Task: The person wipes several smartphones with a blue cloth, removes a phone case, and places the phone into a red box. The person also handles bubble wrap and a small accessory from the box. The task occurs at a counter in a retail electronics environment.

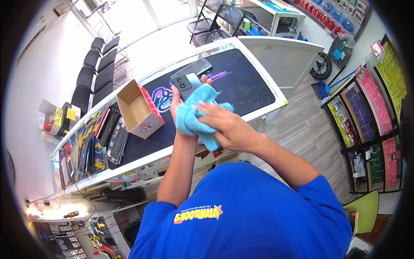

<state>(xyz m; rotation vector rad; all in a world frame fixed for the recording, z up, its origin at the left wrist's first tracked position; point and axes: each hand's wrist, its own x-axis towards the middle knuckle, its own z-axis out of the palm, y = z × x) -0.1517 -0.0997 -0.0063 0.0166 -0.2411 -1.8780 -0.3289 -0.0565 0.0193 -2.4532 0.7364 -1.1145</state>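
My left hand point(176, 103) is closed round a smartphone point(185, 83), its grey back and dark camera block turned up. Its thumb lies along one side and fingertips show past the far edge. A light blue cloth point(189, 114) covers the phone's near part and drapes over my left palm. From the right, my right hand point(222, 123) presses the cloth down against the phone, fingers bent into the fabric. Just beyond lies another dark, glossy phone or phone cover point(199, 66) on the black mat point(250, 82); I cannot tell which.
An open cardboard box point(140, 114) stands on the white-framed table left of my hands. Beside it lie an opened phone point(117, 144) and several dark phones point(86, 153). Black chairs point(90, 60) line the left wall. Accessory racks point(366, 116) stand at right.
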